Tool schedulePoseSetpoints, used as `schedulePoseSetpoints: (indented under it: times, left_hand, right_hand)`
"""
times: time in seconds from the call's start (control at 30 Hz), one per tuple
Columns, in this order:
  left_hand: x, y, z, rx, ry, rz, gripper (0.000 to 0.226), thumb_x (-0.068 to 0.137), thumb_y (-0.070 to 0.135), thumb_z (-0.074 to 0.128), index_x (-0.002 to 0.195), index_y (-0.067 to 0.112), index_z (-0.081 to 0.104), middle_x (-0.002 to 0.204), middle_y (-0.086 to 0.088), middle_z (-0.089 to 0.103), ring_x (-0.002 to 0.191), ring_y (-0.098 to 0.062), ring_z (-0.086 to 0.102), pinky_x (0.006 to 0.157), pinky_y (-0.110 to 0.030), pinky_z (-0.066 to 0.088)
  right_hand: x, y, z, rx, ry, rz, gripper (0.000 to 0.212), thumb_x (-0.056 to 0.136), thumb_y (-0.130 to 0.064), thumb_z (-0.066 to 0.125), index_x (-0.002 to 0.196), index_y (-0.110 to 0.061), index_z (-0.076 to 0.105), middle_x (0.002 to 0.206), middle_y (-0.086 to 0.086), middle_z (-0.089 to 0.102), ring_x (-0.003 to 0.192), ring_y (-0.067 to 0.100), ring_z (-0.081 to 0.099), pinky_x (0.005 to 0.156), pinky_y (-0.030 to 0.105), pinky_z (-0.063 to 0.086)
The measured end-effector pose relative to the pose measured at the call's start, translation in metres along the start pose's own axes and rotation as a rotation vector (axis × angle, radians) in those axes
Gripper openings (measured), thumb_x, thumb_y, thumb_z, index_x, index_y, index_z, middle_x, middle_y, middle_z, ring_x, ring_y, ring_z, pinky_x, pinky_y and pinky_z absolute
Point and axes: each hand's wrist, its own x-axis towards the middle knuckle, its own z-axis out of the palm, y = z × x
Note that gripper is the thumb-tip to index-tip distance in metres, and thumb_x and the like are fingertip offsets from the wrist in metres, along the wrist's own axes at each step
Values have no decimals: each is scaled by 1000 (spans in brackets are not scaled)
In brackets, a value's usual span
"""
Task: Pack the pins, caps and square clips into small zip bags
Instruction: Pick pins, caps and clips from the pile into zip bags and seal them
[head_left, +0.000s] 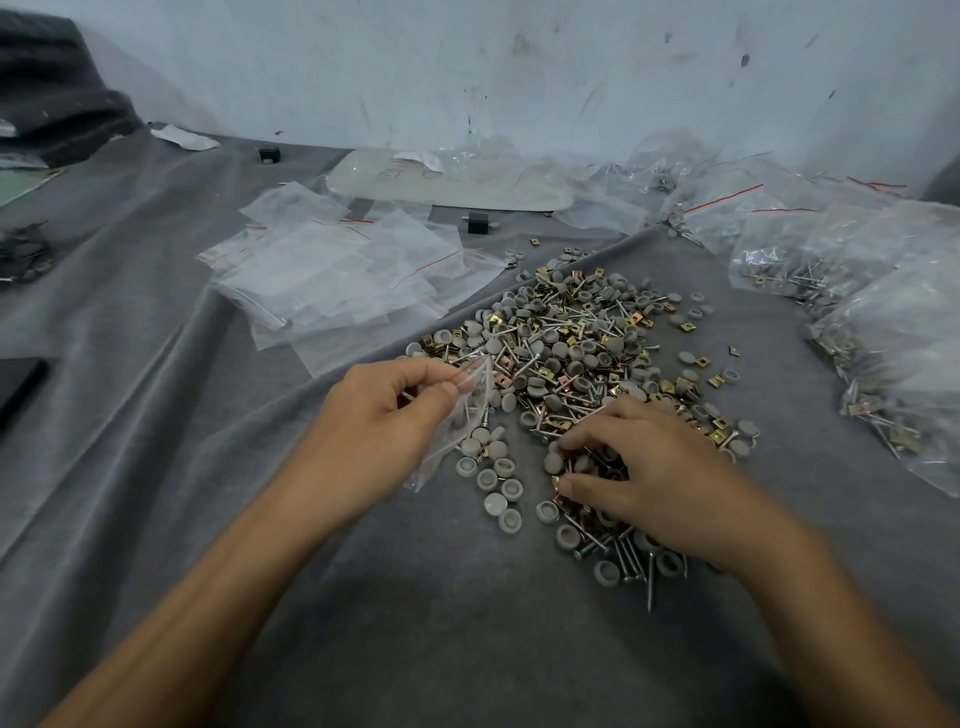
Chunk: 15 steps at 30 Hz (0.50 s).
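A big heap of grey caps, metal pins and gold square clips (576, 343) lies on the grey cloth (415, 597). My left hand (384, 415) pinches the mouth of a small clear zip bag (457, 415) at the heap's near left edge; a pin or two shows inside the bag. My right hand (649, 478) rests with curled fingers on the near part of the heap, thumb and fingertips closing on clips and pins (587, 467). Loose caps (493, 488) lie between my hands.
A stack of empty zip bags (332, 275) lies to the back left. Filled bags (857, 280) pile up along the right side. Two small black blocks (480, 222) and a large flat plastic bag (452, 179) sit near the wall. A dark object (18, 387) lies far left.
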Motion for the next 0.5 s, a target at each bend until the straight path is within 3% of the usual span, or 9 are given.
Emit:
schedulePoseSetpoints:
  times: [0.17,0.3,0.4,0.5]
  left_hand:
    - [1,-1,-1,7,-3,3,24,82,45,55,92,47,76,61,13,62,52,-3,48,54,-25,40]
    - [2,-1,0,-2,-1,13,24,83,43,56,93,42,78,56,15,57,48,0,43,50,-17,34]
    - [0,0,0,-6,-3,15,24,84,42,57,94,41,78,58,14,59,50,-2,47,54,-25,39]
    - [-1,0,0,6,-10,20,20,90,37,59,95,36,79,59,14,61,55,-7,52,61,-31,44]
  right_hand:
    - [-2,6,-2,53,-49,-19,53,76,-68,71,123,-47,59,113,-32,44,113,-3,39,94,28,38]
    - [-3,6,2,26,5,-34,44,79,-66,69,118,-48,59,112,-32,42,112,-8,33,89,24,32]
    - [-3,2,7,5,51,-46,36,80,-64,66,111,-46,58,107,-27,45,106,-5,37,81,20,32]
    - [-1,-2,10,-13,93,-49,28,85,-58,64,106,-41,59,106,-22,48,103,1,42,82,24,34]
